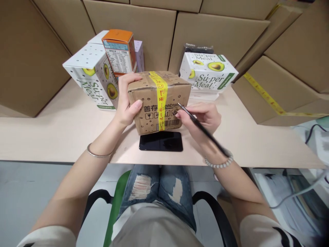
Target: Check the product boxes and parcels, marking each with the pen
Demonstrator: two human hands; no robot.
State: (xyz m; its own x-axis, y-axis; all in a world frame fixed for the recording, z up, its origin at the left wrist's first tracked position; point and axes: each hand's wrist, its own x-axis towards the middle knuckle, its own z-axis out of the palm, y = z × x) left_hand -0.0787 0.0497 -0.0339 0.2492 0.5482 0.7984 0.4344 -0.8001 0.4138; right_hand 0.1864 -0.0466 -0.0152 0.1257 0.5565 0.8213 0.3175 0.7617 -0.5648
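While the L hand point(127, 103) grips the left end of the brown box point(146, 96), thumb on the front face & fingers over the top edge, the R hand point(203, 118) pinches a slim black tool point(203, 128) (pen or knife, can't tell), tip up-left at the front, a bit R of the yellow tape point(161, 99). Box is straight ahead btwn the hands, long axis L-to-R; tape crosses that, over the top & down the front. L hand's nearer, i.e. touching; R fingertips v. close to the front's R part, contact unclear. Phone point(160, 141) lies flat on the tabletop point(239, 137), just this side of the box. Further back: white carton point(96, 80) + orange carton point(119, 51) L, second white carton point(208, 73) R.
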